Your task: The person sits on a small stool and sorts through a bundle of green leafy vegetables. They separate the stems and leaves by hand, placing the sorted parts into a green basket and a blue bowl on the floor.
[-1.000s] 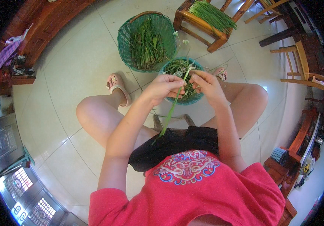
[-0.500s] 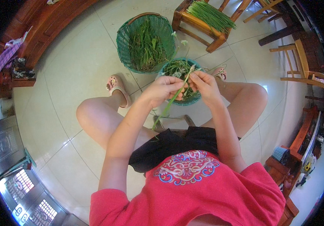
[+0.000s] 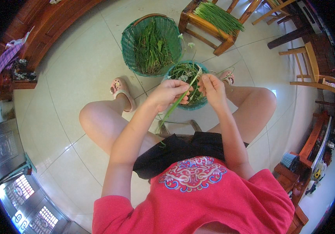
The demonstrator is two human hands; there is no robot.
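Note:
My left hand (image 3: 169, 93) pinches a long green stalk (image 3: 173, 106) with a pale upper end, which slants from between my hands down toward my lap. My right hand (image 3: 212, 89), just right of my left one, has its fingertips closed at the stalk's pale top, on what looks like a thin outer layer. Under both hands stands a teal round container (image 3: 201, 103) of loose greens and stems with white flower heads. Behind it is a green woven basket (image 3: 130, 48) with a bundle of darker greens (image 3: 152, 48).
A low wooden stool (image 3: 225, 46) at the top holds neat green stalks (image 3: 218, 19). Wooden chairs (image 3: 311, 64) line the right side. A wooden cabinet (image 3: 46, 23) is at the upper left. My bent legs frame the containers on the tiled floor (image 3: 62, 117).
My right hand has shifted slightly right and downward at the stalk's top. My left hand keeps its grip, and the stalk's lower end has swung a little left.

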